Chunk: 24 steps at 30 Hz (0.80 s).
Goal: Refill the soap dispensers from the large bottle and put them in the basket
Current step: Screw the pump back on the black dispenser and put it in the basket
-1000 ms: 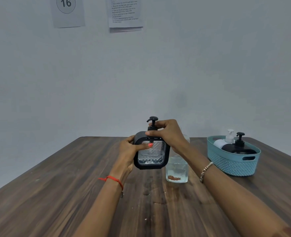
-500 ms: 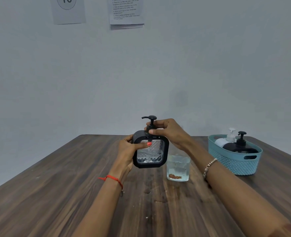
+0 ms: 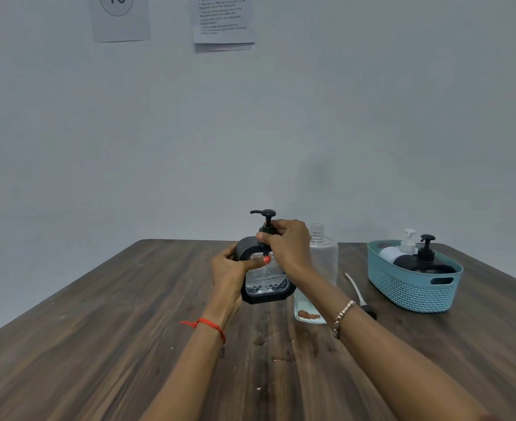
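Note:
A square dispenser [image 3: 266, 282] with a black frame and clear patterned glass is held above the table. My left hand [image 3: 231, 271] grips its left side. My right hand [image 3: 287, 244] closes around the collar of its black pump [image 3: 266, 218]. Just behind on the right stands the large clear bottle [image 3: 322, 262], uncapped, with a little liquid at the bottom. The teal basket [image 3: 414, 291] at the right holds a white dispenser [image 3: 402, 247] and a black dispenser [image 3: 425, 261].
A loose pump tube with a black cap [image 3: 360, 294] lies on the wooden table [image 3: 99, 344] between the bottle and the basket. Small wet spots mark the table in front of me. A grey wall with two paper sheets rises behind the table.
The pump head has turned, its spout now pointing left. The dispenser sits slightly lower and tilted, and my right hand has shifted around the collar.

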Available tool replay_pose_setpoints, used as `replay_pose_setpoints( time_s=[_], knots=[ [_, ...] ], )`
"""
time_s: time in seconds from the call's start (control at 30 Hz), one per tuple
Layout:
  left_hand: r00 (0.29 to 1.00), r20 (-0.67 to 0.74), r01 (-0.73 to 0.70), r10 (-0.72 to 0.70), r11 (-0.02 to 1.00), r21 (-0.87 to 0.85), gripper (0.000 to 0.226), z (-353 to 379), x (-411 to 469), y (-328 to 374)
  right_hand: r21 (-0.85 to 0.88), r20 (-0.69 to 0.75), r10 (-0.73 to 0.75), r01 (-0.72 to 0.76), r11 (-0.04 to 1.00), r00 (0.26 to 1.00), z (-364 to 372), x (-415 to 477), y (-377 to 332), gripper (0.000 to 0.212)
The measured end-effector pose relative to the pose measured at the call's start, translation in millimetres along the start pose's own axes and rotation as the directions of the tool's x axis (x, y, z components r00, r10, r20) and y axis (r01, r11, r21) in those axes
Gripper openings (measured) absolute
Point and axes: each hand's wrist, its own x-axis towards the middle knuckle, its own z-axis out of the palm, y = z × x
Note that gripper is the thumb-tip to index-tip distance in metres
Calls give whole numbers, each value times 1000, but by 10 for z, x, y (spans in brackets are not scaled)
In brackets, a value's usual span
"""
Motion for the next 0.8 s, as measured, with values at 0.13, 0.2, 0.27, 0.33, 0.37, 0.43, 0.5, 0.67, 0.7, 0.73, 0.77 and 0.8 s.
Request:
replay_pose_setpoints(
  time_s=[0.13,0.2,0.27,0.33,0.37,0.43,0.5,0.67,0.7,0.73,0.77,0.8],
  knots=[
    [1000,-22,3,-3,1000,1,38,-20,11,-7,-54,65,-33,37,998,997,-38,5,17,17],
    [999,-32,-10,10,1000,16,40,-26,19,7,-60,139,-62,71,996,988,-125,20,43,27],
    [999,-35,-18,19,1000,18,40,-14,27,39,-74,178,-37,51,996,983,-218,28,88,48],
    [999,-42,-23,23,1000,0,39,5,59,80,-53,218,26,-15,998,976,-301,24,140,56],
    [999,-46,-27,26,1000,-8,39,18,77,106,-26,250,41,-36,999,967,-336,23,163,47],
    [998,-39,-42,42,999,0,41,60,107,165,10,284,32,-36,999,958,-399,23,174,32],
    [998,-5,-66,66,998,1,40,120,104,223,7,274,14,-17,1000,962,-477,46,134,36],
    [987,56,-148,149,989,-12,36,336,96,413,19,250,-33,29,999,968,-737,192,-99,48],
    [983,73,-168,168,986,-5,35,401,103,462,34,234,-41,33,999,971,-795,231,-147,49],
    [978,92,-189,188,982,3,35,476,109,515,56,213,-48,37,998,976,-860,271,-198,49],
    [972,112,-209,207,978,12,34,559,114,565,83,191,-56,41,996,980,-928,314,-245,50],
    [966,130,-229,224,973,21,33,646,121,611,108,171,-64,46,993,983,-1002,357,-286,49]
  ],
)
